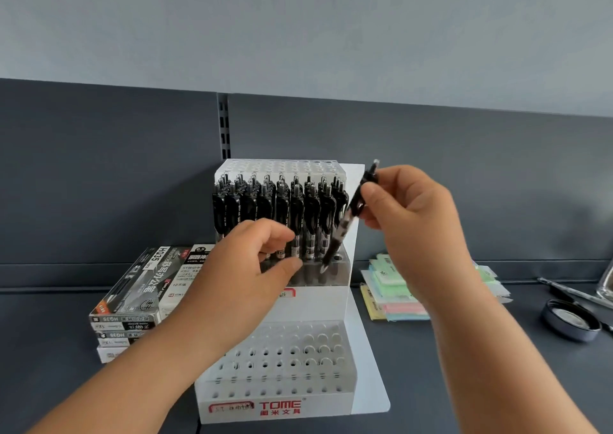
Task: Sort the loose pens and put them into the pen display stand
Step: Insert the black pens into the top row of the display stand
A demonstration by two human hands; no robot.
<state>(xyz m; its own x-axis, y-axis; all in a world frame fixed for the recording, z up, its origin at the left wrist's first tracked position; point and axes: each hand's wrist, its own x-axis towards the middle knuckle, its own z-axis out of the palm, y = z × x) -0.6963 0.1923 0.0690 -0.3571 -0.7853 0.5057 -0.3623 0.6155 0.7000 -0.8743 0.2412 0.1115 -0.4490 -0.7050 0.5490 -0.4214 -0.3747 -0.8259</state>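
Here, right hand (409,221) pinching tilted pen (346,223), tip in stand (318,307) hole, left hand (252,257) curled at racked pens (265,201), hold unclear.

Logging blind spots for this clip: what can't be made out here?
Head view only:
- Left hand: covers the pen display stand's front-left holes; whether it pinches anything is unclear.
- Black pen in the right hand: tip blurred, seated or not unclear.
- Clear container: cut off by right edge.
- Sticky-note packs: partly behind right forearm.
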